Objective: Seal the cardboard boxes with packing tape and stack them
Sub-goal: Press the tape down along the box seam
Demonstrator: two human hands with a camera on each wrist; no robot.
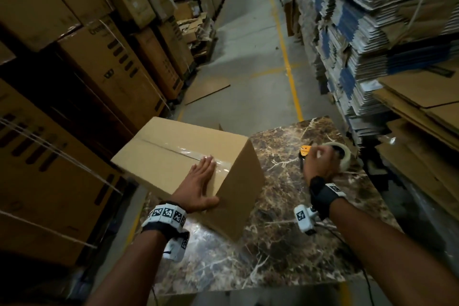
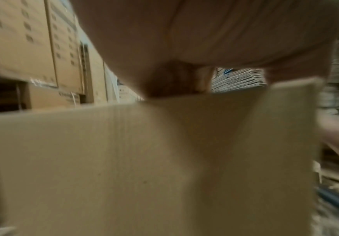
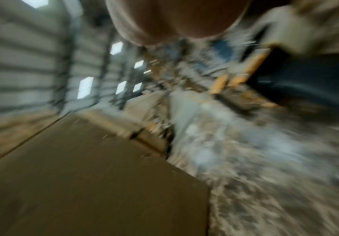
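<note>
Plain brown cardboard box point(image 1: 188, 166), closed, sits on the left part of a brown marble-patterned tabletop point(image 1: 285, 243), one corner overhanging the table's left edge. A strip of clear packing tape point(image 1: 198, 155) runs along the top centre seam and appears to fold over the near-right edge.

Left hand point(image 1: 201, 186) lies flat on the box top, fingers straight, fingertips on the tape end, thumb at the near edge; it presses, grips nothing. The left wrist view confirms a palm against cardboard, blurred.

Right hand point(image 1: 320, 161) is off the box, to its right above the table, fingers curled round a tape dispenser with an orange guard and a roll of clear tape point(image 1: 340, 156). The right wrist view is too motion-blurred to add detail.

Judgement: top seam looks sealed; stacking is next. The box probably handles as light to moderate, with stiff walls but a top that can give under point load. Plain cardboard offers fair friction; the tape is slick, so avoid it. Best hold: both palms on opposite side walls, or fingers under the bottom edges.

Surroundings: stacked brown cartons point(image 1: 74, 69) left, bundled flat cartons point(image 1: 372, 32) right, grey aisle floor with a yellow line point(image 1: 288, 62).
</note>
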